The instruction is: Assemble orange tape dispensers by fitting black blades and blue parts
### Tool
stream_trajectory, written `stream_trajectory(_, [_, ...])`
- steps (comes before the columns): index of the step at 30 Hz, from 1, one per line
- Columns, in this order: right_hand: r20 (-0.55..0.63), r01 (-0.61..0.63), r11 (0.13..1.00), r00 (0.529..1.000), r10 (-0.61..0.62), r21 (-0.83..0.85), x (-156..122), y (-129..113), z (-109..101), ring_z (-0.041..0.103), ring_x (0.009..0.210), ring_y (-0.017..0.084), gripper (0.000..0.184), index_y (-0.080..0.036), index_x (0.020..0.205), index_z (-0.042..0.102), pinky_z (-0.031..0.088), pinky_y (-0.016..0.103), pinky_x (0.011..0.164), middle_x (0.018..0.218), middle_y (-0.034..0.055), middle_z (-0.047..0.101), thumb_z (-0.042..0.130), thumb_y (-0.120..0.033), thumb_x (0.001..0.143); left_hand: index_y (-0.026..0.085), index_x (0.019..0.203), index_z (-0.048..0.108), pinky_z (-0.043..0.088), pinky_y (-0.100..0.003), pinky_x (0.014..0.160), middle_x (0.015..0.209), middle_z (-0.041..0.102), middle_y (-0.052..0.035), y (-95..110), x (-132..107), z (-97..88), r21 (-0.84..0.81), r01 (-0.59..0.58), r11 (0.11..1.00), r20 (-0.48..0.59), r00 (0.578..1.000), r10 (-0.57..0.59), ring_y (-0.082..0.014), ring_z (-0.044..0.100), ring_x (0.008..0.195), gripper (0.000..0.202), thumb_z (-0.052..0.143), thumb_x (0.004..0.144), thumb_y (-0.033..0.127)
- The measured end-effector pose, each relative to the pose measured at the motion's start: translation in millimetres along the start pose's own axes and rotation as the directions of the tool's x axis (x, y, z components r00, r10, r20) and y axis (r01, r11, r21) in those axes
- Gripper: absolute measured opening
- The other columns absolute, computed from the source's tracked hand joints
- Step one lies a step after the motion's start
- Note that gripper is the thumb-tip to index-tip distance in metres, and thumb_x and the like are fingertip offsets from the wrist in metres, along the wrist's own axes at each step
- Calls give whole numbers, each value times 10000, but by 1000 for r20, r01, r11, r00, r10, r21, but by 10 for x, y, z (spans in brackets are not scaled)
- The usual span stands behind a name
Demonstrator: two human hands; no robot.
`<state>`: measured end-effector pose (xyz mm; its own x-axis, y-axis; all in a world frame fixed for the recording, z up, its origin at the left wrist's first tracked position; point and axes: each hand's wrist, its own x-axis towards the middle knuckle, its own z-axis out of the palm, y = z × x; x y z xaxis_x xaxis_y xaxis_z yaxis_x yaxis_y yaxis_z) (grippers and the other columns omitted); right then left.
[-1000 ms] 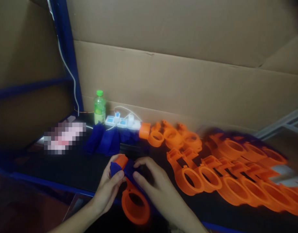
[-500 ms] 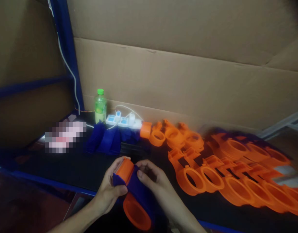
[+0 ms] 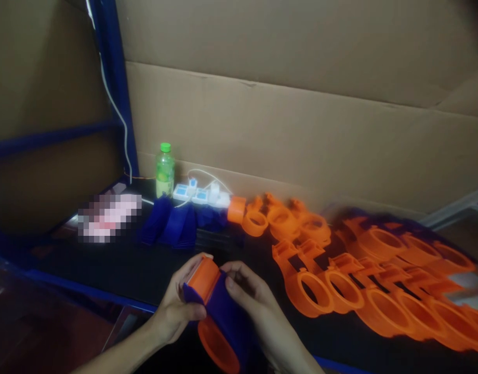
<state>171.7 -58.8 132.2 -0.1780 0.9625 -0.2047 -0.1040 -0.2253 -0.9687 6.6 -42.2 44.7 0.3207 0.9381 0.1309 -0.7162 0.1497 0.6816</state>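
Observation:
My left hand (image 3: 180, 306) is closed around the upper end of an orange plastic part (image 3: 203, 278), its thumb pressed on a dark blue flap. This part looks like a tape dispenser body, with a wide ring at its lower end. A dark blue flat piece (image 3: 229, 314) lies along the part's right side and partly covers the ring. On the right edge of that blue piece, my right hand (image 3: 249, 291) pinches with thumb and index finger. Its other fingers are curled, partly hidden behind the thumb.
Rows of similar orange parts (image 3: 311, 293) lie on the black table (image 3: 118, 270) at right. Blue flat pieces (image 3: 178, 226) are stacked behind my hands. Farther back stand a green-capped bottle (image 3: 165, 174) and a white power strip (image 3: 190, 193) against the cardboard wall (image 3: 281, 124). A pixelated patch covers something at left.
The view has shifted slightly, so the scene sits a little further right. The blue piece now covers more of the orange ring. Both hands keep their hold.

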Motion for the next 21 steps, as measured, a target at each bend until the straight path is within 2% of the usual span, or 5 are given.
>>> stream_trajectory(9, [6,35,996,999,-35,-86,-64,-43,13,467,761,124,271,-199,960,566,396,215,680,850,-1,518,632,-451,886,216,1288,631,445,-379,905,1145,643,-109,10,-4,10,51,-3,999,11,1000,3,-318,574,1060,769,901,572,297])
stream_trajectory(13, [-45,134,938,987,-157,-319,-37,-53,27,471,735,131,260,-205,952,582,397,225,664,790,-9,501,580,-463,923,243,1267,628,459,-352,884,1173,634,-99,31,10,70,56,-41,998,-20,999,42,-301,576,1063,749,905,574,292])
stream_trajectory(15, [-52,195,852,967,-251,-486,-34,-48,24,515,781,147,246,-214,986,610,425,244,705,831,8,535,548,-449,948,249,1258,615,466,-345,864,1143,634,-88,55,11,120,68,-67,995,-25,997,69,-294,589,1042,739,903,578,289])
stream_trajectory(17, [-31,263,729,931,-363,-631,-53,-33,18,561,904,167,227,-234,1078,617,458,274,805,984,40,575,510,-407,975,259,1254,593,466,-355,873,1119,635,-77,75,8,162,75,-91,993,-12,996,92,-296,597,1041,724,894,596,291])
stream_trajectory(21, [107,365,362,815,-570,-858,-174,26,8,542,1125,212,362,-272,1323,507,472,340,945,1258,90,511,519,-320,964,249,1259,557,460,-403,934,1188,638,-101,69,-4,173,31,-117,993,6,993,117,-337,595,1120,684,858,648,308])
